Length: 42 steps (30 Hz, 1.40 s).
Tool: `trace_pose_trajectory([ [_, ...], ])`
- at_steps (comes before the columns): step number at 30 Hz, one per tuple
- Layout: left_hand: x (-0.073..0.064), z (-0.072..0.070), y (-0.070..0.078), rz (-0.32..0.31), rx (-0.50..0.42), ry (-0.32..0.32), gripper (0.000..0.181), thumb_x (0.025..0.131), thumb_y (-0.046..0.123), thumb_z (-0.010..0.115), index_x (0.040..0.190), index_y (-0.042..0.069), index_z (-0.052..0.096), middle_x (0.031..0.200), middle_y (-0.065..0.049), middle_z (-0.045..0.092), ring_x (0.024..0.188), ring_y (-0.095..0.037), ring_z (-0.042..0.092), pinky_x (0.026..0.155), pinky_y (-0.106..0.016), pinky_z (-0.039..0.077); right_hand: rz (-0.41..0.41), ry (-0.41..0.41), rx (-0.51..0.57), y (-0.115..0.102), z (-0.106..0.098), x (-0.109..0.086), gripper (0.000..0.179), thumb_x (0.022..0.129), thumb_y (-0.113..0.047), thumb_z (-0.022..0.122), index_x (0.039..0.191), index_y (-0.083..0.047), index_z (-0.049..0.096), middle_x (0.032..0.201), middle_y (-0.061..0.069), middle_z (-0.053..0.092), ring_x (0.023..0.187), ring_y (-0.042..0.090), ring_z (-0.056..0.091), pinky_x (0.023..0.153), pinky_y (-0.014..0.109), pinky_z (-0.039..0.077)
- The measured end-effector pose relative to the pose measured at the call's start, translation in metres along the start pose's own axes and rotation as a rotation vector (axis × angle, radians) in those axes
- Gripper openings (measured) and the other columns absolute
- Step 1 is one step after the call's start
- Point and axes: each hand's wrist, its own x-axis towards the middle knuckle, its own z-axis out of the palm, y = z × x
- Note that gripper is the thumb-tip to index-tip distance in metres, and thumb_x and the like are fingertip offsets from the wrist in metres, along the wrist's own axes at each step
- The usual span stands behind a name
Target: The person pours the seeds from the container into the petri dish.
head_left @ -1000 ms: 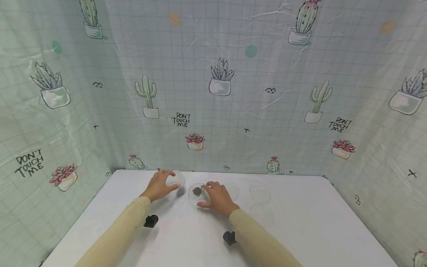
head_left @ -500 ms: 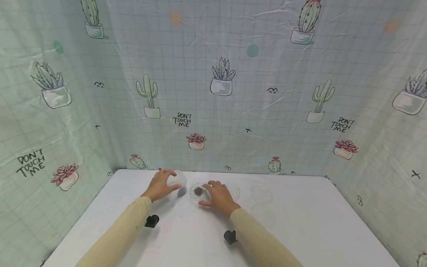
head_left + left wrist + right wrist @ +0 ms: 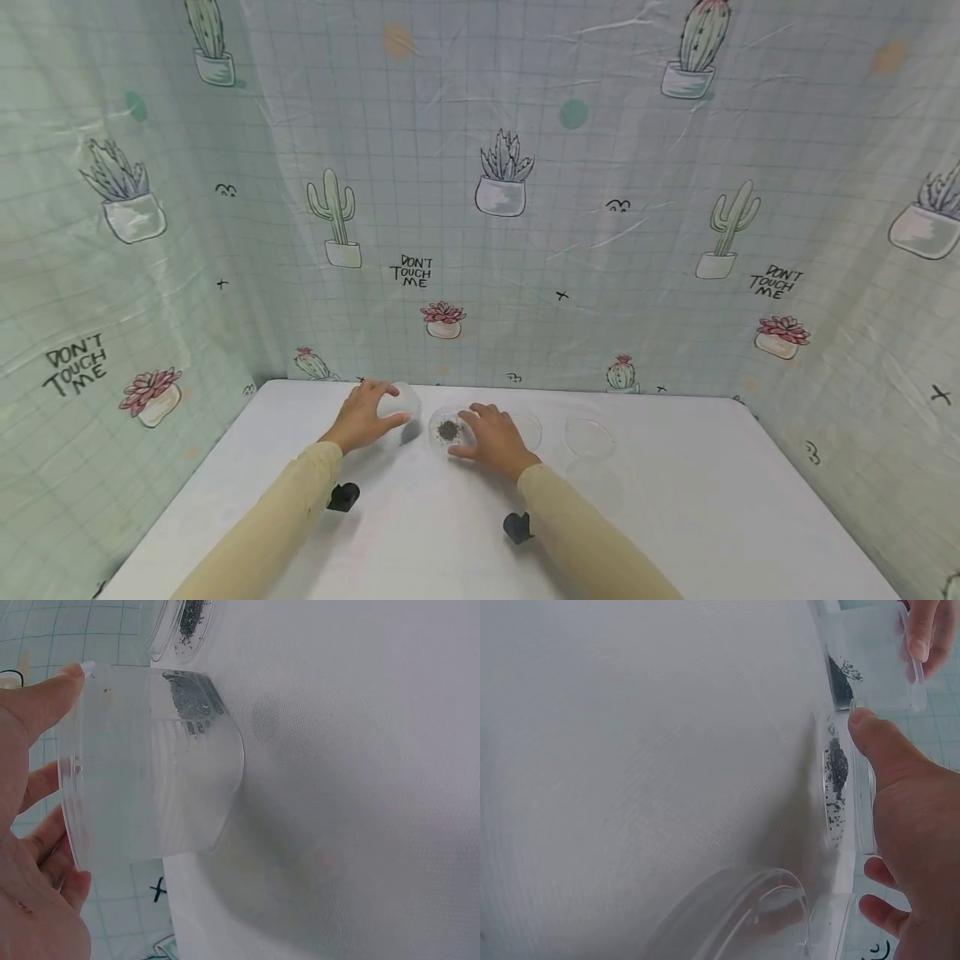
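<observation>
My left hand (image 3: pixel 365 417) grips a translucent plastic tub (image 3: pixel 127 765) by its rim, thumb on one side and fingers on the other. Dark granules (image 3: pixel 189 697) are heaped against one side of the tub's bottom. To its right a clear petri dish (image 3: pixel 437 451) holds a small pile of similar dark granules (image 3: pixel 448 430). My right hand (image 3: pixel 497 443) reaches over this dish, and between its thumb and fingers is a clear petri dish lid (image 3: pixel 865 802). In the right wrist view the lid lies edge-on, close over the dish, with its far side hidden by the hand.
Two more clear round pieces of dishware stand to the right: one partly behind the right hand, a clear dish (image 3: pixel 529 431), and farther over another clear dish (image 3: pixel 590 439). Behind the white table (image 3: pixel 712 500) hangs a cactus-printed curtain (image 3: pixel 570 250). Black wrist mounts (image 3: pixel 517 527) sit below the sleeves.
</observation>
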Motion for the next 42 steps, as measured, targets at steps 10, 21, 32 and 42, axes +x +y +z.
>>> trace_pose_trajectory([
  [10, -0.001, -0.001, 0.001, -0.005, 0.005, 0.002, 0.052, 0.085, 0.04, 0.072, 0.126, 0.013, 0.057, 0.139, -0.017, 0.044, 0.129, -0.038, 0.041, 0.104, -0.06, 0.04, 0.027, -0.019, 0.008, -0.001, -0.002, 0.005, 0.071, 0.079, -0.063, 0.066, 0.134, -0.019, 0.056, 0.139, 0.007, 0.054, 0.127, 0.026, 0.051, 0.103, 0.047, 0.046],
  [21, -0.001, 0.0, -0.001, 0.011, 0.003, 0.004, 0.051, 0.085, 0.039, 0.072, 0.125, 0.013, 0.056, 0.138, -0.017, 0.044, 0.128, -0.039, 0.041, 0.104, -0.059, 0.04, 0.047, -0.019, -0.024, -0.002, 0.003, 0.006, 0.069, 0.079, -0.064, 0.065, 0.134, -0.023, 0.056, 0.137, 0.004, 0.056, 0.126, 0.025, 0.051, 0.102, 0.051, 0.042],
  [32, -0.001, -0.001, -0.002, 0.02, 0.006, 0.0, 0.05, 0.085, 0.04, 0.072, 0.125, 0.013, 0.057, 0.137, -0.017, 0.045, 0.127, -0.038, 0.042, 0.104, -0.058, 0.041, 0.052, -0.007, -0.052, -0.005, 0.003, 0.011, 0.068, 0.079, -0.064, 0.067, 0.132, -0.023, 0.058, 0.133, 0.004, 0.058, 0.125, 0.025, 0.05, 0.105, 0.053, 0.039],
  [42, -0.002, 0.001, -0.005, 0.029, 0.008, 0.009, 0.05, 0.084, 0.04, 0.073, 0.124, 0.014, 0.057, 0.137, -0.017, 0.045, 0.126, -0.038, 0.043, 0.103, -0.059, 0.042, 0.031, 0.034, -0.066, -0.007, 0.006, 0.009, 0.066, 0.076, -0.064, 0.069, 0.128, -0.024, 0.06, 0.126, 0.005, 0.06, 0.119, 0.025, 0.053, 0.099, 0.052, 0.042],
])
